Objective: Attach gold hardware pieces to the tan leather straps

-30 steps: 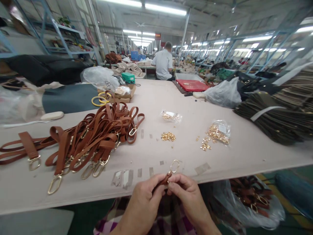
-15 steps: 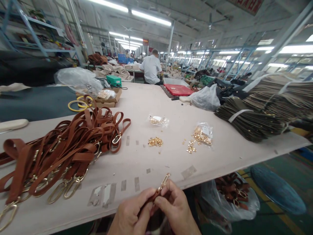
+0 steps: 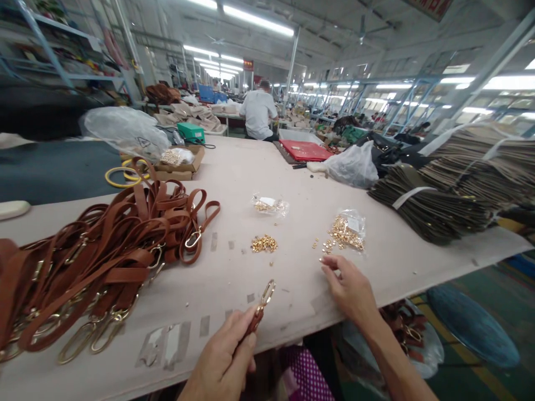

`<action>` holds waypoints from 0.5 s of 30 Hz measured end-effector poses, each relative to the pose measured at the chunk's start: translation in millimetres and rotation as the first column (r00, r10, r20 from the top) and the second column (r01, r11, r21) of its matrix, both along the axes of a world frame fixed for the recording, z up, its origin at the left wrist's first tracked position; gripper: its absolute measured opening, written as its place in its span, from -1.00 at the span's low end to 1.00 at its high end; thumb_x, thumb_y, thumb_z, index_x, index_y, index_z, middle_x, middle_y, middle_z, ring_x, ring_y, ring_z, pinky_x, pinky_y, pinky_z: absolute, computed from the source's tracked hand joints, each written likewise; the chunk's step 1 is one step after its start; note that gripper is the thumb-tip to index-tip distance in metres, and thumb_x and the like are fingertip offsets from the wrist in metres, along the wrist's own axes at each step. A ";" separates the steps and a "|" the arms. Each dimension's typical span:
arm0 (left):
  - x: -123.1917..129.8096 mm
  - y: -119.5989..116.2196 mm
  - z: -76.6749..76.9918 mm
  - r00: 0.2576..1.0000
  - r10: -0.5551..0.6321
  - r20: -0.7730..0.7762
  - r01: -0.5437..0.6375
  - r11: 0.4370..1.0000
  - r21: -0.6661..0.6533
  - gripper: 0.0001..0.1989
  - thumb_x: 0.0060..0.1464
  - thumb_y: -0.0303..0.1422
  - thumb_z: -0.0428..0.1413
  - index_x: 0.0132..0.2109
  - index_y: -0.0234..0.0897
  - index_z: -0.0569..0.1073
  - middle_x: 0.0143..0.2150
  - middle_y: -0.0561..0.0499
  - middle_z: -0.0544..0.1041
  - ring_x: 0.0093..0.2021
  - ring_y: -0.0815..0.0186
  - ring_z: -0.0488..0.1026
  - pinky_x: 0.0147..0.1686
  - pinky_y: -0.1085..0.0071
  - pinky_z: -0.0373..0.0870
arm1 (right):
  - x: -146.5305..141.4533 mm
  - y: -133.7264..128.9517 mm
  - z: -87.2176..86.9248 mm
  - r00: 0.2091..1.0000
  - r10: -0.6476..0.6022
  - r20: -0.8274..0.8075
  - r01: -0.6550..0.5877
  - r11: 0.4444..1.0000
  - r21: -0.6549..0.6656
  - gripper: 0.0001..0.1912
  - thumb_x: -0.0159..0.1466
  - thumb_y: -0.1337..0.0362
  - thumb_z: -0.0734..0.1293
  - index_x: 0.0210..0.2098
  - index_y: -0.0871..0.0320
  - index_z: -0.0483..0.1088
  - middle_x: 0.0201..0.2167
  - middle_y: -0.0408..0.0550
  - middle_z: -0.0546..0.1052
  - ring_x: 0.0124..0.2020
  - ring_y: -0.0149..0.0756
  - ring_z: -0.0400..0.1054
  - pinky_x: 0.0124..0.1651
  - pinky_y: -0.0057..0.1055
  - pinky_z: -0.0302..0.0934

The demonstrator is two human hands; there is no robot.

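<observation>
Having left the brown strap (image 3: 255,321), the right hand (image 3: 351,288) has moved out just beside the scattered gold pieces (image 3: 328,246), its fingers curled, though whether they pinch one cannot be told. Only the left hand (image 3: 224,355) now grasps the strap, fingers closed below its gold clasp (image 3: 264,301) near the front edge of the tabletop (image 3: 301,195), so two-handed work on it is paused.

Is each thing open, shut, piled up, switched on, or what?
left hand: shut on brown strap
brown strap: gripped near its metal clasp
right hand: fingers curled, grip unclear
flat gold pieces: scattered
small gold pile: loose
other brown straps: heaped
cardboard box: open
olive-green stack: banded
ceiling light: lit
</observation>
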State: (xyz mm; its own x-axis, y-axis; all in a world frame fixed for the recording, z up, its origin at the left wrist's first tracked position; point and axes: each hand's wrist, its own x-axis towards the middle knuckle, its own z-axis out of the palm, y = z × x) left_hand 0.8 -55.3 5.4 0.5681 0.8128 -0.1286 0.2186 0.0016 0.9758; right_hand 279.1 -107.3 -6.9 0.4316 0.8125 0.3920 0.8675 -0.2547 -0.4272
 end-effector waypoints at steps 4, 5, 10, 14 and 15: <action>-3.1 6.9 -3.4 1.000 -0.002 -0.011 0.001 0.998 -0.070 -0.66 0.19 -0.12 -0.01 -0.28 -0.23 0.55 -0.46 0.08 0.39 -0.47 0.33 0.34 -0.38 0.43 0.36 | 30.1 17.2 -4.3 0.986 0.054 0.156 -0.039 0.995 -0.094 -0.77 0.33 0.26 0.19 -0.15 0.14 0.46 -0.28 0.07 0.54 -0.21 -0.09 0.41 -0.12 -0.19 0.27; -3.8 8.2 -4.5 1.000 -0.017 -0.011 0.016 0.993 -0.115 -0.62 0.20 -0.10 -0.04 -0.35 -0.24 0.52 -0.48 0.08 0.37 -0.47 0.32 0.33 -0.41 0.44 0.33 | 31.8 20.0 -4.2 0.982 0.073 0.176 -0.054 0.992 -0.114 -0.77 0.32 0.26 0.20 -0.17 0.13 0.47 -0.31 0.07 0.54 -0.23 -0.09 0.41 -0.14 -0.20 0.26; -5.2 9.7 0.9 0.997 -0.072 0.031 0.078 0.972 -0.223 -0.73 0.18 -0.20 0.01 -0.17 -0.25 0.52 -0.34 0.02 0.46 -0.32 0.28 0.37 -0.37 0.46 0.31 | 40.6 26.0 -3.0 0.974 0.129 0.186 -0.103 0.985 -0.141 -0.80 0.28 0.27 0.22 -0.24 0.11 0.49 -0.34 0.03 0.55 -0.25 -0.10 0.41 -0.17 -0.21 0.25; -4.1 7.0 9.6 0.997 -0.061 0.041 0.070 0.958 -0.278 -0.78 0.15 -0.32 0.02 -0.14 -0.25 0.51 -0.36 0.04 0.45 -0.36 0.34 0.35 -0.35 0.45 0.28 | 31.7 18.9 -6.1 0.987 0.128 0.098 -0.121 0.990 -0.073 -0.85 0.26 0.22 0.26 -0.29 0.12 0.45 -0.33 -0.01 0.55 -0.29 -0.13 0.43 -0.21 -0.22 0.28; -3.8 6.4 10.1 0.999 -0.042 0.032 0.049 0.955 -0.294 -0.79 0.15 -0.33 0.01 -0.16 -0.27 0.51 -0.41 0.07 0.42 -0.41 0.36 0.33 -0.37 0.46 0.26 | 21.2 14.4 -6.7 0.991 0.133 0.027 -0.132 0.991 -0.029 -0.86 0.26 0.20 0.28 -0.28 0.10 0.44 -0.34 -0.04 0.55 -0.30 -0.16 0.44 -0.21 -0.25 0.29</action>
State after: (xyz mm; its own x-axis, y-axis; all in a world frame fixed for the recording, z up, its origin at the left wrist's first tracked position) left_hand -3.0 -48.9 15.5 0.6096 0.7143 -0.3437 0.2007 0.2804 0.9387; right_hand 300.3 -92.9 -13.5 0.3082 0.8721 0.3800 0.9064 -0.1479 -0.3958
